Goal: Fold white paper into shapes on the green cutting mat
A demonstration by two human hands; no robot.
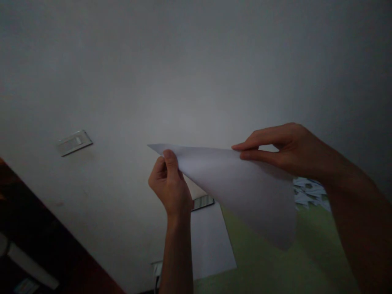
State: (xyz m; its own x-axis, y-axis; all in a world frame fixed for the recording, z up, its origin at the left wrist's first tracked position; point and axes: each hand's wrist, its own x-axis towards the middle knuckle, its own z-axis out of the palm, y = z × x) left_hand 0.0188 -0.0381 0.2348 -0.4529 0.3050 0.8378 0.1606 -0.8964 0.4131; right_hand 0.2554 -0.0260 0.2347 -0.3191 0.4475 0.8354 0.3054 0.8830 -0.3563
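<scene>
A white sheet of paper [232,179], folded over to a sharp point at its left end, is held up in the air between my hands. My left hand [170,179] pinches it near that pointed end, thumb on top. Farther right, my right hand [278,149] grips the upper edge between thumb and fingertips. The paper's lower right part hangs down in a curved corner. Behind it, part of what lies below is hidden.
More white paper [211,241] lies on a green surface [260,265], with a dark-edged phone-like object [202,202] at its far end. Several folded white paper pieces [310,192] lie at the right. A switch plate [75,143] is on the pale wall [196,73].
</scene>
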